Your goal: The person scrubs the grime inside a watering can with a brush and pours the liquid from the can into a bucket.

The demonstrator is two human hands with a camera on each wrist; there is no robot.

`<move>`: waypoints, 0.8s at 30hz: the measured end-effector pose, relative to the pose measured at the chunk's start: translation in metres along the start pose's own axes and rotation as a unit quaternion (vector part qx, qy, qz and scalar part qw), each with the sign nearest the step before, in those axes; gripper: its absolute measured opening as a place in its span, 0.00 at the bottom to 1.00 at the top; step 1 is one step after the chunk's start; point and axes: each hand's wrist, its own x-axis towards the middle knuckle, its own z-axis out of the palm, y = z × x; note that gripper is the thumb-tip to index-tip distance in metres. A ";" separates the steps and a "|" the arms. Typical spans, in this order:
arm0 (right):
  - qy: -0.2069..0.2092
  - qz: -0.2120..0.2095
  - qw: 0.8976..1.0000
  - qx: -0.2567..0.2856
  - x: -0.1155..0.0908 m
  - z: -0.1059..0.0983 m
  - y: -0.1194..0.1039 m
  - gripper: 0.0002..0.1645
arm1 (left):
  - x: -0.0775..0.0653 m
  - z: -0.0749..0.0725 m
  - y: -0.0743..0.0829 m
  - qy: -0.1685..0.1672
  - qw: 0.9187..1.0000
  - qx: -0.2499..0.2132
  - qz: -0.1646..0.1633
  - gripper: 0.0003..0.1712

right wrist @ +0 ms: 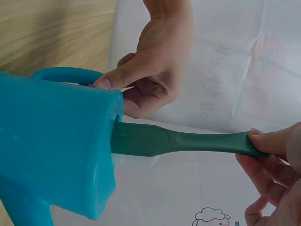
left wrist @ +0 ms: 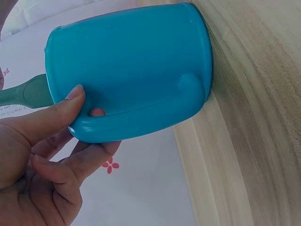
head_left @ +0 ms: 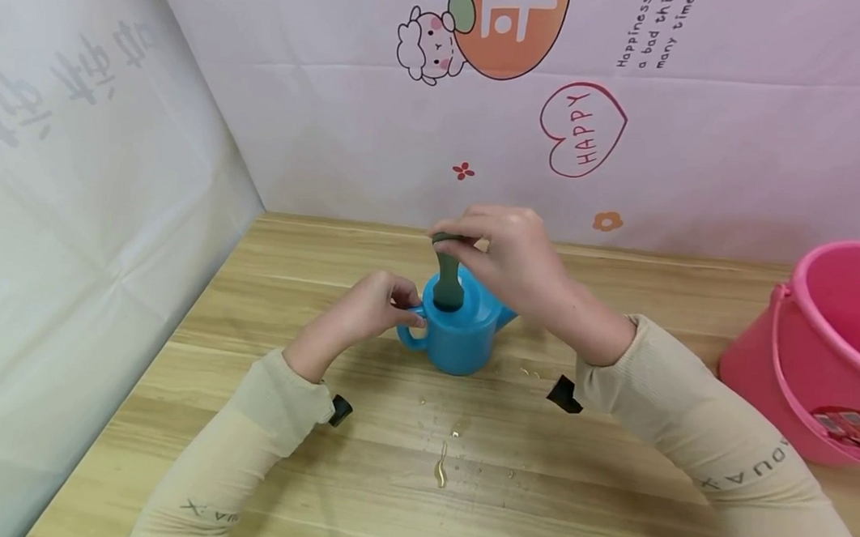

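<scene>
In front of me a blue watering can point(head_left: 458, 347) stands upright on the wooden tabletop point(head_left: 245, 453), the left hand point(head_left: 370, 306) gripping the top of its handle point(left wrist: 141, 121) between thumb and fingers. The right hand point(head_left: 514, 253) pinches the upper end of a green tool point(head_left: 448, 286), its lower end hidden inside the can, and a pink bucket point(head_left: 750, 358) stands off to the right.

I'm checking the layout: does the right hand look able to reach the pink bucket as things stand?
Probably yes: the pink bucket stands beside the right sleeve, though the right hand pinches the green tool.
</scene>
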 end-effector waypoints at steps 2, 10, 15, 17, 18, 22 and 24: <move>-0.006 0.014 1.000 0.003 0.003 0.000 0.000 0.08 | -0.001 0.000 0.000 -0.001 1.000 0.000 -0.003 0.07; -0.037 0.127 0.991 0.030 0.018 -0.007 0.006 0.09 | 0.001 0.000 0.001 -0.001 1.000 0.006 -0.007 0.07; -0.056 0.218 0.973 0.052 0.024 -0.014 0.014 0.10 | 0.004 0.000 0.003 -0.007 1.000 0.016 -0.004 0.06; -0.059 0.249 0.965 0.063 0.027 -0.015 0.018 0.10 | 0.005 0.000 0.003 -0.005 1.000 0.016 -0.004 0.06; -0.058 0.260 0.961 0.067 0.028 -0.015 0.021 0.10 | 0.005 0.000 0.003 -0.005 1.000 0.016 -0.005 0.06; -0.057 0.300 0.948 0.090 0.032 -0.012 0.032 0.13 | 0.004 -0.001 0.003 -0.002 1.000 0.018 -0.007 0.06; -0.052 0.318 0.940 0.112 0.032 -0.009 0.039 0.14 | 0.003 -0.001 0.003 -0.001 1.000 0.017 -0.008 0.06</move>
